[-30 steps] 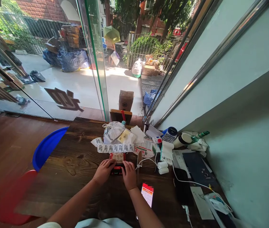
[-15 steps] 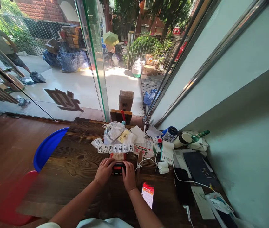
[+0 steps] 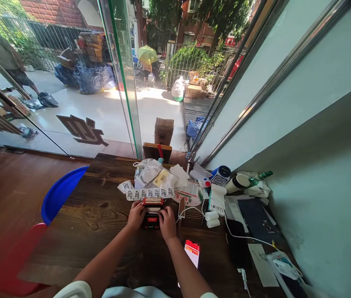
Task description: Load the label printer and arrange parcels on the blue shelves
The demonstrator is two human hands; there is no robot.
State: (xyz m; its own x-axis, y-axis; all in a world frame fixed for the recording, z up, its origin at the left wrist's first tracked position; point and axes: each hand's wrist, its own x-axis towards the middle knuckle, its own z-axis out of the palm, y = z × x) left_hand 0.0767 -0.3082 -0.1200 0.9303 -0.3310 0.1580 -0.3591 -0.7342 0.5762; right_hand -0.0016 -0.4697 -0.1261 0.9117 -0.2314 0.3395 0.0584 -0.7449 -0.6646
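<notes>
A small black and red label printer (image 3: 151, 218) sits on the dark wooden table (image 3: 94, 231). My left hand (image 3: 136, 215) grips its left side with curled fingers. My right hand (image 3: 167, 224) holds its right side, fingers over the top. A strip of printed number labels (image 3: 149, 193) lies just beyond the printer. A phone (image 3: 192, 253) with a lit red and white screen lies to the right of my right forearm.
Behind the labels are a clear plastic bag (image 3: 147, 171), paper slips, white paper rolls (image 3: 212, 219), a white cable (image 3: 244, 236), a black tablet (image 3: 256, 221) and a green-capped bottle (image 3: 258, 179). A blue chair (image 3: 60, 192) and a red chair stand left. Glass doors face a sunlit courtyard.
Both hands have closed in tighter around the printer and drawn slightly away from me. Outside, a person with a yellow-green umbrella has walked further off.
</notes>
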